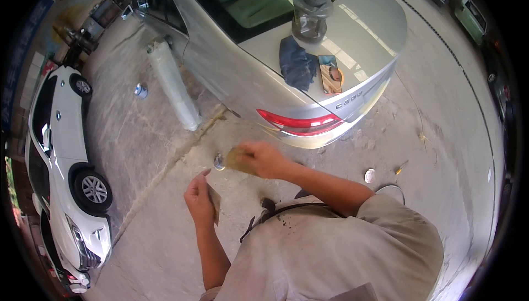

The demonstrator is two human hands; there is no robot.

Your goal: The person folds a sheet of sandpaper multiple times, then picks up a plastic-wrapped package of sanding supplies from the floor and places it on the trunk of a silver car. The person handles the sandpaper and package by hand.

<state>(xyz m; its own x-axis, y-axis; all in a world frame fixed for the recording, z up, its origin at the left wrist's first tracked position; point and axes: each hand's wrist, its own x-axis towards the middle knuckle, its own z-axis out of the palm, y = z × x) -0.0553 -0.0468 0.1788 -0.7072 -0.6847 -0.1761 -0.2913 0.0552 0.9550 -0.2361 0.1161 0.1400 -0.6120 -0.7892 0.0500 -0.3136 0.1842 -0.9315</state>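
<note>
- Clock is centred on the person's right hand (263,159), 12 being straight ahead.
- The right hand grips a yellowish flat piece (237,161), which sticks out toward 9. Blurred, so can't tell its material or the exact finger hold.
- The left hand (199,197), at 8, has its fingers curled round a tan flat piece (215,206) standing on edge; one fingertip points up. How firm the grip is, can't tell.
- Small can (219,162) at 9, just past the yellowish piece, looks to be on the floor. Risk: a step that way could tip it.
- Silver car (220,64), tail light (302,123) near at 1. Risk: a wide swing of the right hand could scuff paint or lens.
- Phone (330,74) at 1 on the boot lid, beside a dark cloth (296,61); jug (312,17) behind them. Risk: dragging the cloth could take the phone off that sloping edge.
- Round lid (370,176) at 3 on the floor, near the feet. Trip or slip hazard if stepped on.
- Plastic-wrapped roll (173,86) at 10. Could roll if kicked.
</note>
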